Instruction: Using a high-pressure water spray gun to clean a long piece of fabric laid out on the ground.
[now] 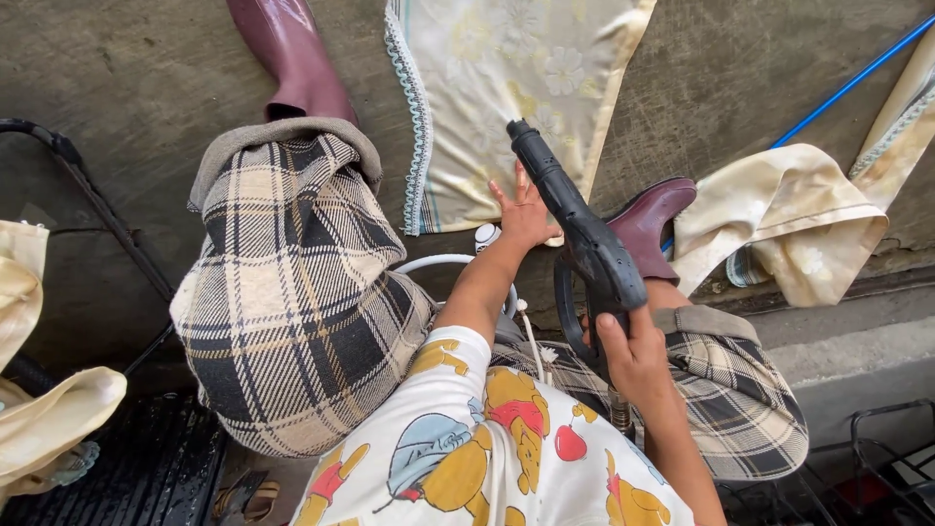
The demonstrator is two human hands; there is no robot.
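Concrete floor (146, 88): right hand (638, 356) grips sprayer (575, 219), seemingly spraying cloth (487, 107).

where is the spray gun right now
In the head view the black spray gun sits right of centre, gripped by the right hand, its nozzle over the pale flowered cloth beside the left hand.

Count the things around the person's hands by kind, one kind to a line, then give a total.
Maroon rubber boots: 2, one and another
Cream floral cloths on the ground: 3, one, another, a third
Black spray gun, in the right hand: 1
Blue hose: 1
Total: 7
The left hand presses the spread cloth.
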